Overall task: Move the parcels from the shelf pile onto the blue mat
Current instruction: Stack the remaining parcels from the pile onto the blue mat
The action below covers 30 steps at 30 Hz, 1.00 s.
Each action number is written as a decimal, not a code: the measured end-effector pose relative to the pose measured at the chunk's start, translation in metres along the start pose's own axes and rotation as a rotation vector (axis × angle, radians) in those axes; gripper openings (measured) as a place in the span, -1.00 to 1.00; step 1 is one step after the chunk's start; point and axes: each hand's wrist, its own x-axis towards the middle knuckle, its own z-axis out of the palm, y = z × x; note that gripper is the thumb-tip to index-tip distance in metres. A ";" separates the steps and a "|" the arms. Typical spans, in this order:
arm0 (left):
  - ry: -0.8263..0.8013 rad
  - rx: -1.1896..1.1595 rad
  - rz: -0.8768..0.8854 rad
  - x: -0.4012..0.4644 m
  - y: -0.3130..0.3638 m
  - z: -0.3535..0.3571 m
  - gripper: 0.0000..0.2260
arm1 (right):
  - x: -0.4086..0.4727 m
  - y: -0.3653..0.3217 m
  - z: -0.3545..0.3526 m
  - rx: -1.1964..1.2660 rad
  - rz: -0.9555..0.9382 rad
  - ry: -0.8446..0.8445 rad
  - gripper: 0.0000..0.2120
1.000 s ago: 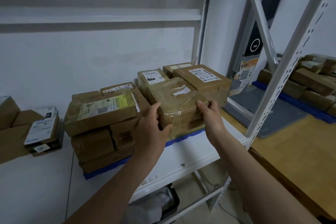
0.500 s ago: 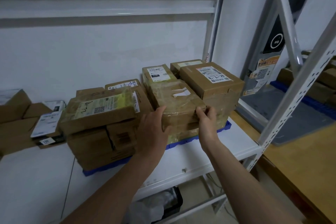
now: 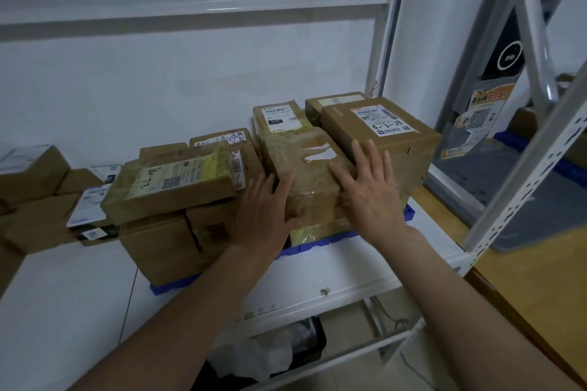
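Fingers: I see my left hand flat on the left side of the brown cardboard parcel wrapped in shiny clear tape. My right hand lies flat on its top right, fingers spread. Neither hand curls round it.
Parcel spot: on top of the pile, on the blue plastic mat on the white metal shelf.
Long side: runs from me toward the wall.
Room: bare shelf at the front edge; other boxes touch both sides.
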 end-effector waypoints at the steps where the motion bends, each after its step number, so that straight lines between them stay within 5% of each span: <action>1: 0.002 -0.010 -0.003 0.001 0.000 0.000 -0.22 | 0.004 0.002 0.000 -0.041 -0.011 -0.029 -0.33; 25: 0.008 -0.002 -0.014 0.012 0.010 -0.004 -0.27 | 0.018 -0.005 -0.004 -0.074 0.029 -0.126 -0.33; 30: 0.170 -0.065 0.018 0.001 0.019 -0.022 -0.46 | 0.024 -0.026 -0.023 0.031 -0.084 0.037 -0.51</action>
